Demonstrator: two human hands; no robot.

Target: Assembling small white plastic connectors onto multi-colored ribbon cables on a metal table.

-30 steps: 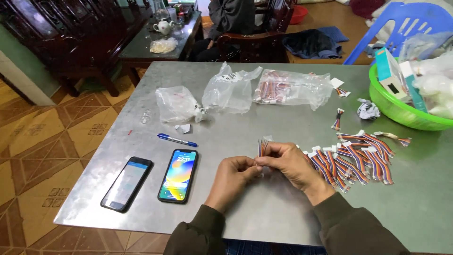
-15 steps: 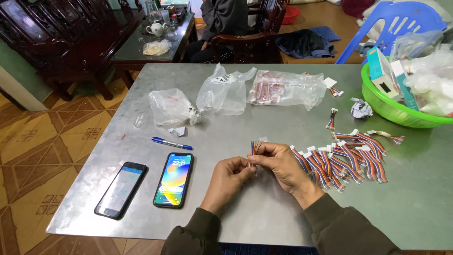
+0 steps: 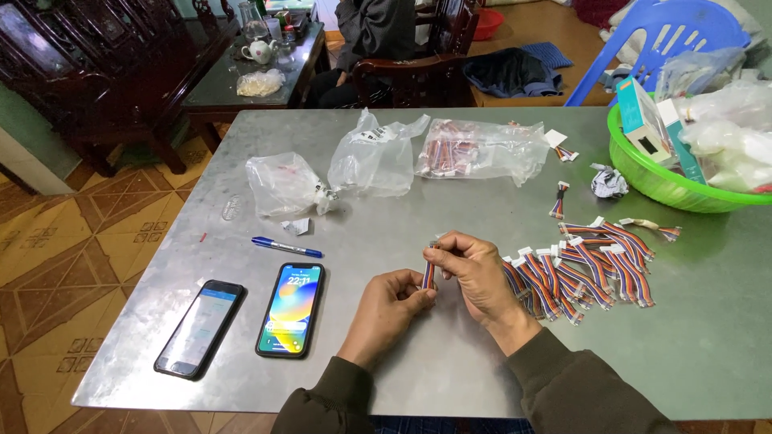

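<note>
Both my hands pinch one short multicoloured ribbon cable (image 3: 429,274) upright over the grey metal table (image 3: 386,378). My right hand (image 3: 470,273) grips its upper end at the white connector. My left hand (image 3: 392,305) holds the lower end between thumb and fingers. Just right of my right hand lies a pile of several similar ribbon cables (image 3: 583,269) with white connectors.
Two smartphones (image 3: 290,309) (image 3: 199,327) and a blue pen (image 3: 285,247) lie at left. Plastic bags (image 3: 374,157) (image 3: 283,183), one with cables (image 3: 478,149), sit further back. A green basket (image 3: 655,185) of items stands at right. A blue chair and dark wooden furniture stand beyond the table.
The view has shifted slightly. My hands have kept hold of the same cable, turning it a little between the fingers.
</note>
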